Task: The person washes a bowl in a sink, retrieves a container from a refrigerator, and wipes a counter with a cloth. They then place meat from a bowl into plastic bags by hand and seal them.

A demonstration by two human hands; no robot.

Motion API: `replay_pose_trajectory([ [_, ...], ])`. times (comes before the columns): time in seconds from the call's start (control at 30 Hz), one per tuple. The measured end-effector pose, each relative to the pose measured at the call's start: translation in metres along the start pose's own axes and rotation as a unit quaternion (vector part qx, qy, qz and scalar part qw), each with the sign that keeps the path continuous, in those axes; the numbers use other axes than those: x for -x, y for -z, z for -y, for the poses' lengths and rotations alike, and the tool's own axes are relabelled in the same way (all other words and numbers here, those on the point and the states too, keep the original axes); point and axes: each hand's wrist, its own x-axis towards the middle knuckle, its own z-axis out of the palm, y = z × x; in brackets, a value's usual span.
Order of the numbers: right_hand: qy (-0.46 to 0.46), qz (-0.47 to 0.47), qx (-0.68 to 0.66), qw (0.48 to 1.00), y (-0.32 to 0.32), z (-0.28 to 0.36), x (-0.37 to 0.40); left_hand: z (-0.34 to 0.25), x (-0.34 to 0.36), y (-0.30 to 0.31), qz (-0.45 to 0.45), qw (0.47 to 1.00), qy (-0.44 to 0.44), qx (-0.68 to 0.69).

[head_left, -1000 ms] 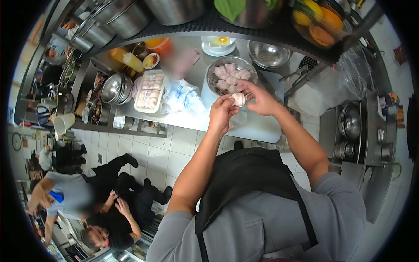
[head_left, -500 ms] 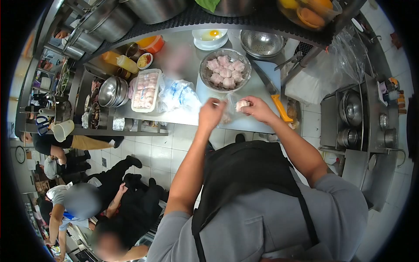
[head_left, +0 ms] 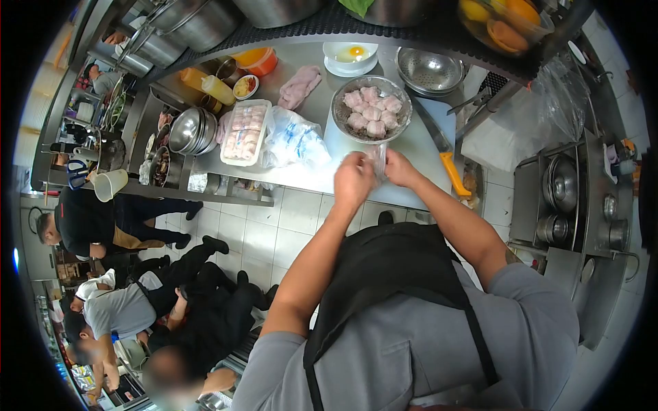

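My left hand (head_left: 354, 179) is closed at the near edge of the pale cutting board (head_left: 417, 195), pinching clear plastic (head_left: 378, 159). On the other side of this plastic, my right hand (head_left: 400, 168) is closed on it too. Whether a meat piece is inside cannot be made out. Just beyond my hands is a metal bowl (head_left: 338, 116) with several pale rolled meat pieces (head_left: 372, 113). A knife with an orange handle (head_left: 453, 174) lies to the right. Left of the board are a crumpled plastic bag (head_left: 295, 140) and a white container (head_left: 227, 152) of wrapped rolls.
A white bowl with egg (head_left: 351, 66), a colander (head_left: 430, 70) and a pink cloth-like item (head_left: 299, 88) stand farther back. Stacked metal bowls (head_left: 188, 131) are at left. A shelf edge (head_left: 384, 35) crosses above the counter. Several people are at lower left.
My hands have come closer together around the clear plastic. The rolled piece seen at my right fingertips no longer shows. The whole view has shifted slightly, and another person shows more fully at left.
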Motion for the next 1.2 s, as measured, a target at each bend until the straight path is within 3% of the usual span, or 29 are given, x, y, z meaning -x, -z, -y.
replay_pose_trajectory([
  [0.07,0.026,-0.014,-0.027,0.999,-0.003,-0.019,-0.007,0.027,-0.005,0.007,-0.072,0.993,0.078,0.053],
  [0.13,0.013,-0.014,0.001,1.000,0.001,0.015,0.005,0.074,-0.011,-0.009,-0.067,0.989,0.121,0.058],
  [0.23,0.014,-0.059,0.063,0.996,-0.006,0.031,0.009,0.092,-0.018,-0.015,0.103,0.973,0.137,0.157],
  [0.33,-0.002,-0.084,0.080,0.993,-0.010,0.032,0.009,0.094,-0.027,-0.024,0.114,0.949,0.208,0.206],
  [0.43,-0.018,-0.050,0.086,0.995,-0.010,0.035,0.002,0.093,-0.030,-0.025,0.064,0.975,0.177,0.116],
  [0.53,-0.052,-0.053,0.114,0.991,-0.014,0.029,-0.004,0.061,-0.022,-0.016,-0.152,0.985,0.034,-0.076],
  [0.57,-0.068,-0.062,0.126,0.988,-0.015,0.023,-0.006,0.033,-0.018,-0.008,-0.097,0.993,0.057,-0.039],
  [0.6,-0.048,-0.063,-0.049,0.996,-0.019,0.004,-0.010,0.008,-0.015,-0.004,-0.001,0.996,0.079,-0.047],
  [0.63,-0.029,-0.060,-0.222,0.973,-0.024,-0.026,-0.016,-0.010,-0.009,-0.005,0.027,0.996,0.049,-0.066],
  [0.7,-0.016,-0.002,0.079,0.997,-0.012,0.001,-0.007,-0.019,-0.004,-0.018,0.057,0.995,-0.005,-0.087],
  [0.8,0.016,-0.076,0.098,0.992,-0.014,-0.004,-0.004,-0.011,-0.006,-0.031,0.070,0.992,-0.079,-0.068],
  [0.87,0.037,-0.077,0.061,0.995,-0.013,0.012,0.004,-0.016,-0.005,-0.028,0.080,0.989,-0.124,-0.023],
  [0.9,0.046,-0.078,0.042,0.995,-0.012,0.022,0.008,-0.014,-0.005,-0.025,0.049,0.996,-0.067,0.012],
  [1.0,-0.049,-0.024,0.061,0.997,-0.003,0.037,0.005,0.015,-0.011,-0.001,-0.066,0.988,0.096,0.102],
  [1.03,-0.064,-0.023,0.112,0.991,0.001,0.038,0.004,0.038,-0.014,0.005,-0.041,0.990,0.125,0.054],
  [1.07,-0.080,0.000,0.079,0.994,0.000,0.031,0.004,0.058,-0.013,0.004,-0.015,0.988,0.157,0.006],
  [1.17,-0.110,0.054,-0.016,0.992,-0.006,0.021,-0.008,0.078,-0.013,-0.009,0.095,0.908,0.283,0.292],
  [1.2,-0.117,0.057,-0.048,0.990,-0.008,0.021,-0.009,0.083,-0.013,-0.012,0.078,0.920,0.266,0.277],
])
